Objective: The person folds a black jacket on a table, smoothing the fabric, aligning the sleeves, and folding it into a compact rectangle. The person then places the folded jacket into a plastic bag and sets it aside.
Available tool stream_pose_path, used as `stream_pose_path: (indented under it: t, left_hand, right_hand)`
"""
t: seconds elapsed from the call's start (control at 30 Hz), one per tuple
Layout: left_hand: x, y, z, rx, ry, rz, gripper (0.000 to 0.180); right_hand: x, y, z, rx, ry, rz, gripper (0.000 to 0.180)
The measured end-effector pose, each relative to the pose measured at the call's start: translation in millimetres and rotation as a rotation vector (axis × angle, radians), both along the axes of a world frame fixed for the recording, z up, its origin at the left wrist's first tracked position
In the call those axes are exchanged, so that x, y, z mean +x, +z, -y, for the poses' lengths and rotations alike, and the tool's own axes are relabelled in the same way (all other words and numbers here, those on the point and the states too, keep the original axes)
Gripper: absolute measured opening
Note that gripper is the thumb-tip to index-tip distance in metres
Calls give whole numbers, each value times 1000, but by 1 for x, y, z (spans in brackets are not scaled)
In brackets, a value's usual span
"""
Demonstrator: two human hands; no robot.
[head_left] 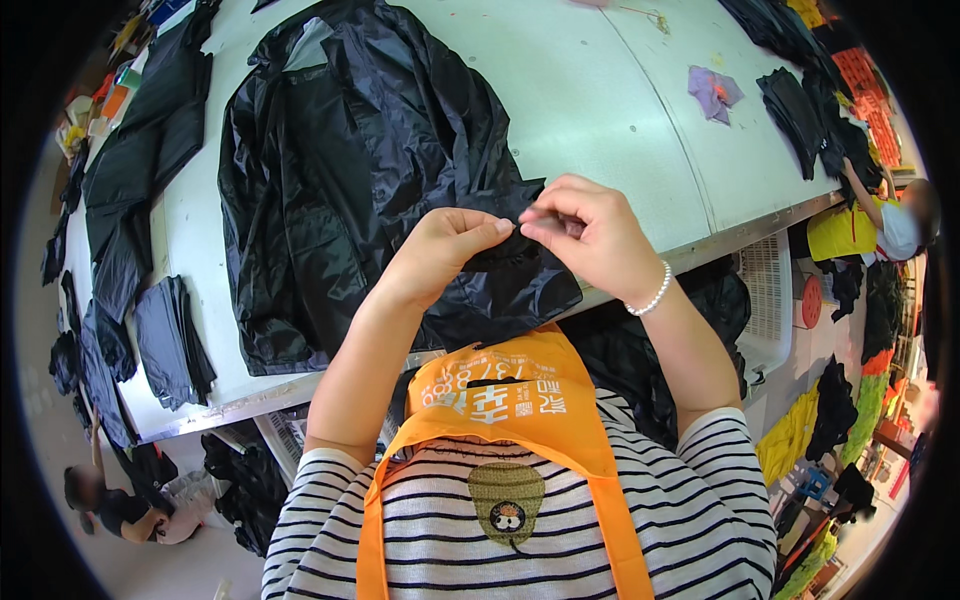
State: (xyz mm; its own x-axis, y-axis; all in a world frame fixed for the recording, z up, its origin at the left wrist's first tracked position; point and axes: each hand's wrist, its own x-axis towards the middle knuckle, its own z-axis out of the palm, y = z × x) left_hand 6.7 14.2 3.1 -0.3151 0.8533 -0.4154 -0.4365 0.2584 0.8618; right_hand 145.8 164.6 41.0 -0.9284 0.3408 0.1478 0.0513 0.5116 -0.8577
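Note:
A shiny black jacket (330, 170) lies spread on the pale table in front of me, its lower right part reaching the table's near edge. Over that part my left hand (447, 246) is closed, thumb and forefinger pinched together. My right hand (590, 225), with a pearl-like bracelet (652, 296) at the wrist, is closed in a pinch just beside it, fingertips almost meeting the left ones. Whatever sits between the fingertips is too small to make out. Dark fabric shows directly below both hands.
Folded black garments (172, 340) lie along the table's (590, 130) left side. A purple cloth scrap (713, 94) and more black garments (790, 110) lie at the right. A white plastic crate (765, 300) stands below the edge. Other people (860, 225) are at both sides.

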Motion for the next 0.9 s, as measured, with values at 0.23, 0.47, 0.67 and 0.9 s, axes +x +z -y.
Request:
stream_pose_path:
  t: [0.23,0.47,0.67,0.9]
  left_hand:
    - [1,-1,-2,18,12,-88,22]
    - [3,-1,-3,30,-13,-125,27]
    - [2,-11,-1,35,24,-74,24]
    - [5,-5,-1,86,3,-137,17]
  right_hand:
    - [-4,-9,7,-27,9,-77,12]
    - [-8,-14,3,-181,-94,3,11]
    - [-9,-21,-4,-209,46,169,14]
    - [-13,-5,3,-79,-30,41,14]
